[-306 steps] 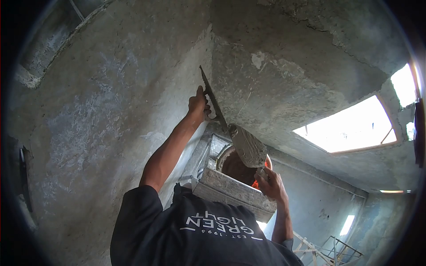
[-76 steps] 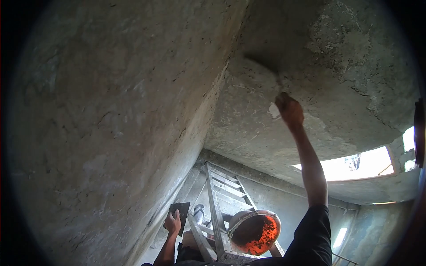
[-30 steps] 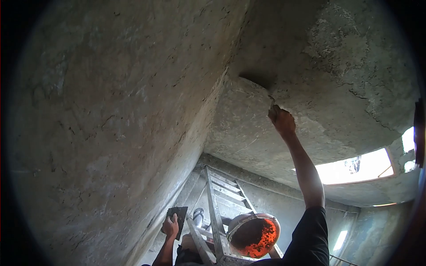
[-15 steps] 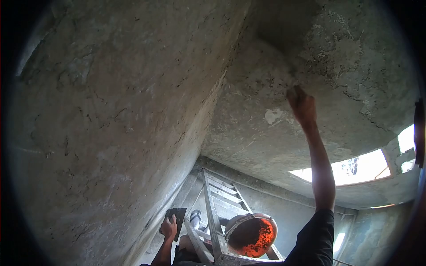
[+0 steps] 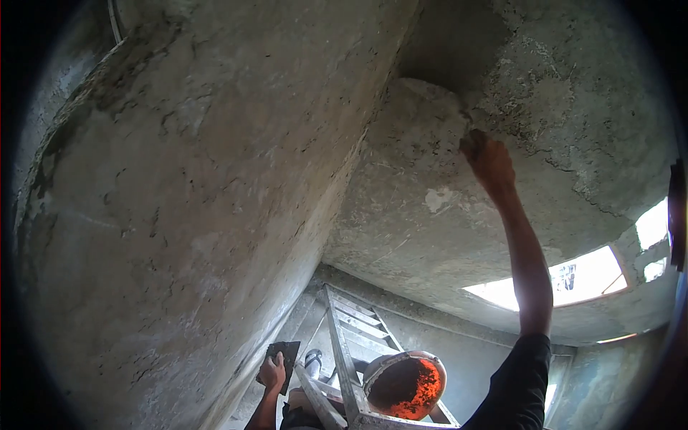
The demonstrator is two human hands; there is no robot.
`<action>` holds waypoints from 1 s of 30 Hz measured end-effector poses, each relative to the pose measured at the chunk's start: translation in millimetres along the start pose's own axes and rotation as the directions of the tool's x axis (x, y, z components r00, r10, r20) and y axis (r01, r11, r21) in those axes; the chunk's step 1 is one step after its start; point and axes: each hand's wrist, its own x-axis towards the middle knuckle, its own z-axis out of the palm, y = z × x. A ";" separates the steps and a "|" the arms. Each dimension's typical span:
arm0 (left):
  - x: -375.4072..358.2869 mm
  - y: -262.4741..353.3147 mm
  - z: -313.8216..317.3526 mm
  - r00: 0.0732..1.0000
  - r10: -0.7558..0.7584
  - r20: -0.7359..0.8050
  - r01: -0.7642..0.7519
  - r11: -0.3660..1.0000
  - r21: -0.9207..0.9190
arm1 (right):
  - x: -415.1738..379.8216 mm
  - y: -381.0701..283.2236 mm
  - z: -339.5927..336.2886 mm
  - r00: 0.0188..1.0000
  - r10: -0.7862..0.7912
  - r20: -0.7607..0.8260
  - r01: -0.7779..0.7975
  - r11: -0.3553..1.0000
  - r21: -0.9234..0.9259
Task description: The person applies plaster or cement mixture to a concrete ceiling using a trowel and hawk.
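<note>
Raised against the rough cement surface overhead, my right hand [image 5: 489, 161] is closed round the handle of a trowel. The trowel's thin blade [image 5: 430, 89] lies against the surface, beside a darker, smooth patch of cement [image 5: 455, 43]. Low in the view my left hand [image 5: 272, 373] grips a dark flat board [image 5: 288, 355], near the foot of the sloping wall. A bucket [image 5: 405, 385], orange inside with dark grey material in it, stands at the top of a ladder [image 5: 347, 351].
A large rough wall [image 5: 179, 215] fills the left side. Bright window openings [image 5: 588, 276] show at the right. A sandalled foot [image 5: 313, 362] is beside the ladder, and a dark upright object [image 5: 676, 215] stands at the far right edge.
The view has shifted slightly. My right hand has moved a little up and left on the surface, and the trowel blade shows more clearly. My left hand still holds the board.
</note>
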 end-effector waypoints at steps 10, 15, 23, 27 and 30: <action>-6.0 -7.9 -2.6 0.999 -0.035 -0.011 0.034 0.999 -0.022 | -2.4 5.0 -1.0 0.992 -0.027 -0.120 0.035 0.998 0.059; 1.8 -15.4 7.4 0.999 -0.013 -0.037 0.012 1.000 -0.026 | -27.4 -4.4 47.4 0.985 -0.004 0.170 -0.007 0.998 0.061; 5.3 -8.2 4.0 0.998 -0.031 0.048 0.033 0.999 -0.037 | 4.9 -3.3 10.7 0.987 -0.066 0.150 0.068 0.998 -0.008; 3.4 -7.3 5.5 0.999 -0.022 0.047 0.025 0.998 -0.064 | 35.1 -3.4 -40.1 0.995 -0.077 0.069 0.078 0.997 -0.002; 5.3 -14.3 12.9 1.000 0.009 0.000 -0.009 0.999 -0.051 | 45.3 -14.8 -91.1 0.992 -0.114 0.053 0.117 0.991 -0.066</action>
